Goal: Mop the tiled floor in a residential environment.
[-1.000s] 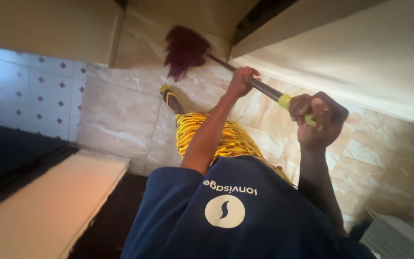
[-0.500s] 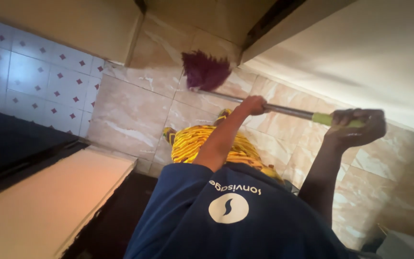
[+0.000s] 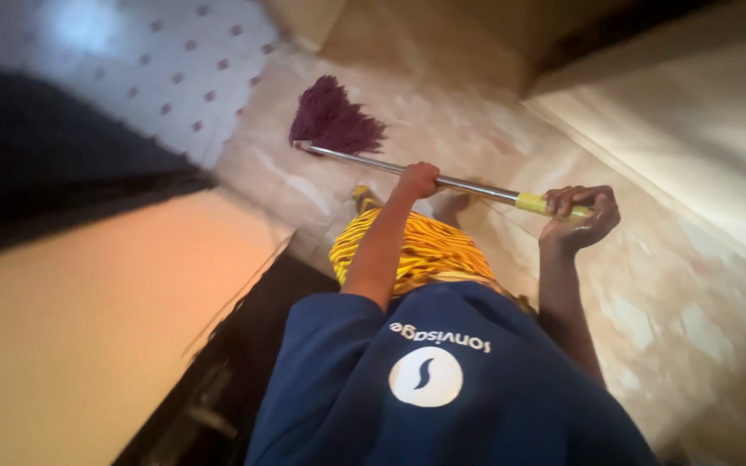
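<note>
I hold a mop with a dark purple string head (image 3: 331, 121) and a metal handle (image 3: 364, 159) that ends in a yellow-green grip. My left hand (image 3: 416, 179) is closed around the middle of the handle. My right hand (image 3: 582, 216) grips the yellow-green end. The mop head rests on the beige marble-look floor tiles (image 3: 649, 302) ahead of me. Below my arms I see my dark blue shirt (image 3: 442, 380) and yellow patterned skirt (image 3: 416, 250).
A pale counter or ledge (image 3: 88, 328) runs along the left with a dark gap (image 3: 226, 371) beside it. White tiles with small dark diamonds (image 3: 174, 60) lie at the upper left. A light wall (image 3: 701, 112) rises on the right.
The mop head has swept left across the floor tiles, and my right hand has come down and left with the grip. The view has tilted and blurred.
</note>
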